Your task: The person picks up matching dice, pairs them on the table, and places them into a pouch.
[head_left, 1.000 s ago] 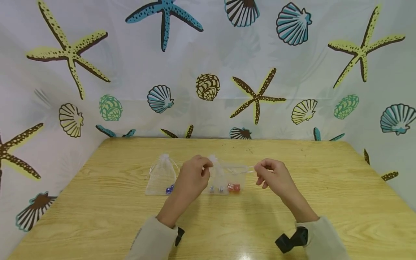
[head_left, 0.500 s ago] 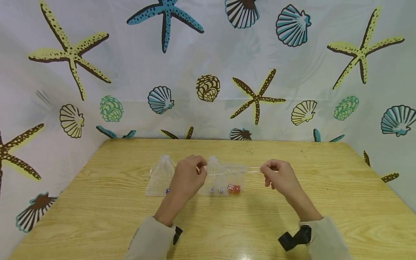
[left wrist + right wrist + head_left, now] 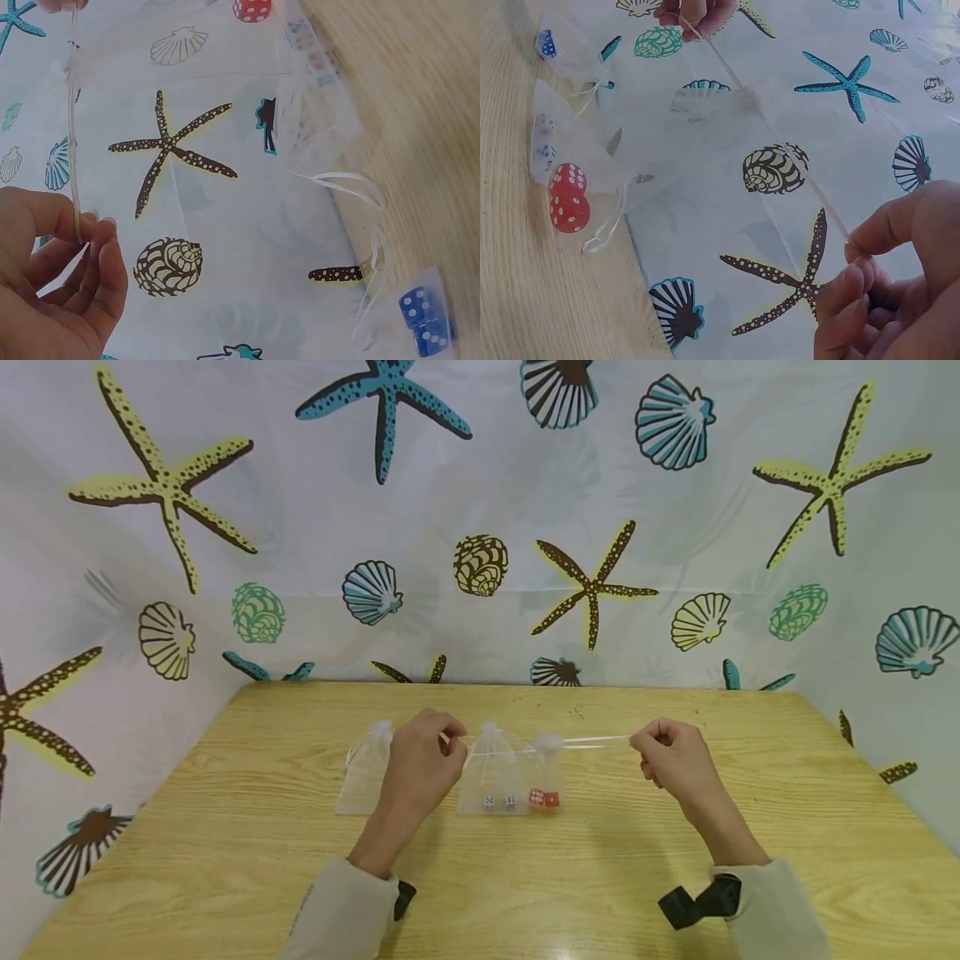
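A sheer white drawstring pouch (image 3: 551, 770) with red dice (image 3: 568, 202) inside is on the right of the row, its mouth gathered tight. My left hand (image 3: 426, 756) pinches one end of its drawstring (image 3: 73, 142) between thumb and index finger. The other end is pinched by my right hand (image 3: 675, 764), off to the right. The cord runs taut between both hands, through the bunched neck. A second pouch (image 3: 491, 770), holding white dice (image 3: 489, 802), lies just left of it, under the cord in the head view.
Further left, partly behind my left hand, lies a third gathered pouch (image 3: 363, 781) with blue dice (image 3: 424, 322). All are on a wooden table (image 3: 247, 877). A white cloth (image 3: 300, 510) printed with starfish and shells hangs behind and at both sides.
My hands have moved apart, the left one leftward and the right one rightward. The drawstring has lengthened between them, and the red-dice pouch's flat mouth has cinched into a bunch.
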`<act>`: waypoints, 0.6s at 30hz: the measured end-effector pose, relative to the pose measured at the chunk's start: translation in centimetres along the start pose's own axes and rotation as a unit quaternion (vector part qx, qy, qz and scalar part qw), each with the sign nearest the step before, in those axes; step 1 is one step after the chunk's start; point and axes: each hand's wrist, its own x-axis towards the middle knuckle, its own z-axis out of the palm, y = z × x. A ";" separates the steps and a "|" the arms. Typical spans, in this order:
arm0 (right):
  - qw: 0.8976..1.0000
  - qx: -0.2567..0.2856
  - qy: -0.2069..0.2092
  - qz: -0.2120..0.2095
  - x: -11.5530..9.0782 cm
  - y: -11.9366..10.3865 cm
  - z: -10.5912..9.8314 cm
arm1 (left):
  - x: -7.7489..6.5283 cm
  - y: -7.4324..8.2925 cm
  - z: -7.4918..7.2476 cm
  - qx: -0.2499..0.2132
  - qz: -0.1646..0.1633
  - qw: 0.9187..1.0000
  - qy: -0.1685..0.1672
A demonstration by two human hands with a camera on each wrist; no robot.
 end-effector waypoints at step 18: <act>0.998 0.016 0.054 0.014 0.1 -0.2 -1.3 | 0.2 0.8 1.5 -0.055 -0.031 0.998 0.003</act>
